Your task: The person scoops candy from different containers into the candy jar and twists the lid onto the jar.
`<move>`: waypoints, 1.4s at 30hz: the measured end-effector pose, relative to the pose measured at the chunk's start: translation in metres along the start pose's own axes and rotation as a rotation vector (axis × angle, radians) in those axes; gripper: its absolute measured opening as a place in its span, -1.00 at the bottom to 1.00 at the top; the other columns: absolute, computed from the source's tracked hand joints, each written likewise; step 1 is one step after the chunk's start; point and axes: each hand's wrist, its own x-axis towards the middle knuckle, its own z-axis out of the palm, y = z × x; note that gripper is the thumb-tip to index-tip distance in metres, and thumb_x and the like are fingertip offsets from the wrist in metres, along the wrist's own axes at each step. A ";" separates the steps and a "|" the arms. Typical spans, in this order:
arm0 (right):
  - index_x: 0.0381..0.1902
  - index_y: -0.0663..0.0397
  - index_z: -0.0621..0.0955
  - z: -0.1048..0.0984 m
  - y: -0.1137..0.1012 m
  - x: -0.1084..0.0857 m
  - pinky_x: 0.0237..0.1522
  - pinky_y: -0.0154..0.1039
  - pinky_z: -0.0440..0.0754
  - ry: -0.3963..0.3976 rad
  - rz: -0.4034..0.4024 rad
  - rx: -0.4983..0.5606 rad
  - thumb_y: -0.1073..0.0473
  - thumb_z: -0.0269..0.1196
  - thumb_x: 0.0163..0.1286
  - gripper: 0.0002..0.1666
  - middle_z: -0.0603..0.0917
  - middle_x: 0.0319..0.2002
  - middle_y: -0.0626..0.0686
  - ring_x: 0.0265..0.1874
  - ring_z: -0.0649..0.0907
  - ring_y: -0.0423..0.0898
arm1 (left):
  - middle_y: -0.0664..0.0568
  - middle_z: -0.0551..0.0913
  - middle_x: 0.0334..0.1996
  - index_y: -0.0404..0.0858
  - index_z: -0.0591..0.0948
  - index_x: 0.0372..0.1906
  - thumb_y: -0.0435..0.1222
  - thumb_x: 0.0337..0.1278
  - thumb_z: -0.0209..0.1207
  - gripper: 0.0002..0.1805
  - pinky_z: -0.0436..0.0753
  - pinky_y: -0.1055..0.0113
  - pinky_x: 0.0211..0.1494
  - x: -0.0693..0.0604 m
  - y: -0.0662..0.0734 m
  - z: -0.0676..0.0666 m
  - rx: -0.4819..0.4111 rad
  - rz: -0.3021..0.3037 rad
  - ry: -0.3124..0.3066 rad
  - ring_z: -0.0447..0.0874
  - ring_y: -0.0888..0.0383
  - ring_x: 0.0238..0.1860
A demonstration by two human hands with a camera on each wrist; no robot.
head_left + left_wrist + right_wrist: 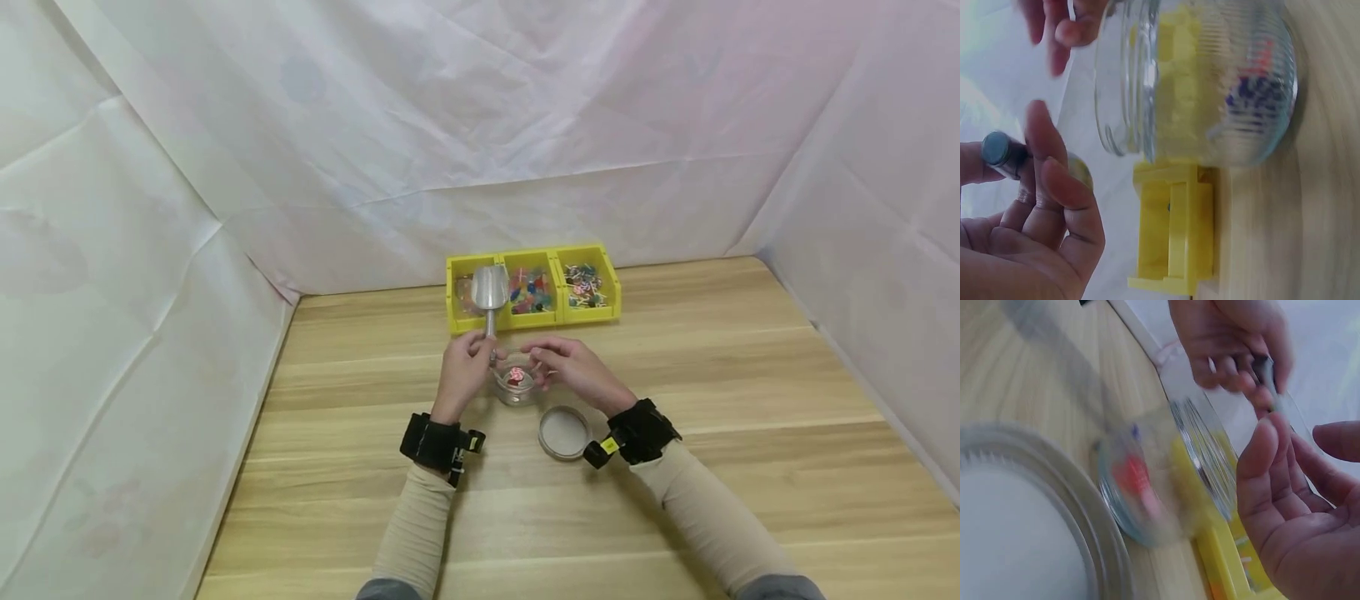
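My left hand [465, 372] grips the handle of a metal scoop [490, 290], whose bowl points away over the left yellow bin. A clear glass jar [514, 397] stands upright on the table between my hands. Inside it lie a red-and-white swirled piece [517, 375] and, low in the left wrist view, some dark blue bits [1254, 97]. My right hand [573, 372] is beside the jar's rim with loosely bent fingers, and nothing shows in its grasp; in the right wrist view its fingertips come close to the left hand. A round lid [565, 433] lies nearer me, right of the jar.
Three joined yellow bins [558, 319] stand behind the jar near the back wall. The middle one holds colourful pieces [529, 292], the right one small lollipop-like pieces [585, 287]. White cloth [487, 108] encloses the wooden table [337, 500] at the back and sides.
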 end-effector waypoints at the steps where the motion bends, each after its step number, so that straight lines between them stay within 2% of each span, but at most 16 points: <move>1: 0.23 0.31 0.51 -0.004 0.000 -0.001 -0.27 -0.21 0.71 0.011 0.002 -0.011 0.11 0.03 0.59 -0.56 0.58 -0.13 0.27 -0.37 0.63 -0.11 | -0.20 0.76 -0.33 -0.32 0.62 0.03 -0.22 0.45 0.06 -0.71 0.70 -0.08 -0.13 -0.001 -0.001 -0.001 -0.001 -0.005 0.006 0.75 -0.16 -0.28; 5: 0.24 0.35 0.49 -0.019 -0.001 -0.005 -0.16 -0.06 0.72 0.050 0.011 -0.057 0.09 0.04 0.59 -0.53 0.58 -0.12 0.27 -0.34 0.64 -0.07 | -0.28 0.73 -0.32 -0.34 0.60 0.06 -0.21 0.46 0.05 -0.69 0.73 0.14 -0.23 -0.003 -0.004 -0.008 -0.024 -0.029 0.024 0.72 -0.10 -0.33; 8: 0.25 0.34 0.49 -0.029 0.002 -0.007 -0.09 0.05 0.69 0.087 0.027 -0.077 0.09 0.04 0.59 -0.52 0.57 -0.09 0.32 -0.31 0.65 -0.02 | -0.27 0.71 -0.34 -0.35 0.59 0.08 -0.22 0.47 0.04 -0.69 0.71 0.23 -0.28 -0.005 -0.006 -0.013 -0.043 -0.043 0.030 0.70 -0.18 -0.33; 11: 0.25 0.35 0.49 -0.038 0.008 -0.008 -0.05 0.12 0.68 0.119 0.040 -0.121 0.08 0.04 0.59 -0.52 0.55 -0.04 0.40 -0.25 0.66 0.10 | -0.27 0.70 -0.37 -0.35 0.60 0.07 -0.24 0.48 0.02 -0.70 0.71 0.02 -0.23 -0.006 -0.009 -0.017 -0.041 -0.044 0.038 0.66 -0.32 -0.28; 14: 0.23 0.33 0.51 -0.048 0.013 -0.007 -0.03 0.11 0.68 0.153 0.057 -0.187 0.05 0.06 0.58 -0.51 0.56 -0.02 0.41 -0.18 0.66 0.20 | -0.34 0.68 -0.35 -0.35 0.61 0.05 -0.25 0.47 0.00 -0.70 0.68 -0.11 -0.18 -0.007 -0.012 -0.020 -0.026 -0.048 0.054 0.64 -0.37 -0.26; 16: 0.24 0.35 0.50 -0.055 0.016 -0.007 -0.02 0.10 0.68 0.168 0.069 -0.227 0.02 0.06 0.57 -0.47 0.56 0.01 0.41 -0.13 0.65 0.24 | -0.43 0.67 -0.28 -0.35 0.61 0.06 -0.24 0.47 0.00 -0.69 0.68 -0.05 -0.22 -0.007 -0.013 -0.022 -0.013 -0.059 0.061 0.65 -0.31 -0.29; 20: 0.23 0.32 0.51 -0.065 0.019 -0.007 -0.05 0.04 0.70 0.206 0.085 -0.254 -0.03 0.06 0.57 -0.45 0.58 0.02 0.39 -0.12 0.65 0.25 | -0.44 0.65 -0.26 -0.38 0.60 0.08 -0.23 0.48 -0.01 -0.66 0.65 0.19 -0.34 -0.007 -0.015 -0.026 -0.001 -0.072 0.071 0.64 -0.20 -0.34; 27: 0.23 0.30 0.52 -0.084 0.022 -0.009 -0.13 -0.05 0.73 0.290 0.084 -0.354 -0.05 0.06 0.57 -0.45 0.60 0.02 0.36 -0.13 0.66 0.22 | -0.42 0.63 -0.26 -0.43 0.56 0.18 -0.22 0.50 -0.04 -0.60 0.67 0.11 -0.29 -0.012 -0.017 -0.034 0.000 -0.083 0.084 0.62 -0.23 -0.30; 31: 0.22 0.31 0.52 -0.095 0.024 -0.012 -0.16 -0.08 0.74 0.330 0.080 -0.386 -0.04 0.06 0.57 -0.46 0.61 0.01 0.36 -0.18 0.68 0.14 | -0.36 0.64 -0.27 -0.39 0.55 0.21 -0.22 0.51 -0.03 -0.60 0.66 0.21 -0.32 -0.015 -0.019 -0.037 0.006 -0.106 0.094 0.64 -0.18 -0.31; 35: 0.22 0.30 0.52 -0.102 0.023 -0.014 -0.19 -0.14 0.74 0.360 0.086 -0.414 -0.04 0.05 0.57 -0.46 0.62 0.00 0.33 -0.18 0.67 0.10 | -0.28 0.66 -0.30 -0.39 0.52 0.25 -0.21 0.51 -0.03 -0.58 0.61 0.34 -0.39 -0.016 -0.020 -0.040 0.002 -0.119 0.100 0.64 -0.24 -0.26; 42: 0.23 0.28 0.52 -0.111 0.021 -0.011 -0.24 -0.29 0.70 0.412 0.112 -0.473 -0.04 0.02 0.58 -0.46 0.62 0.02 0.31 -0.12 0.67 0.12 | -0.34 0.64 -0.25 -0.40 0.51 0.26 -0.20 0.51 -0.03 -0.56 0.60 0.34 -0.36 -0.020 -0.018 -0.045 0.004 -0.131 0.105 0.63 -0.28 -0.22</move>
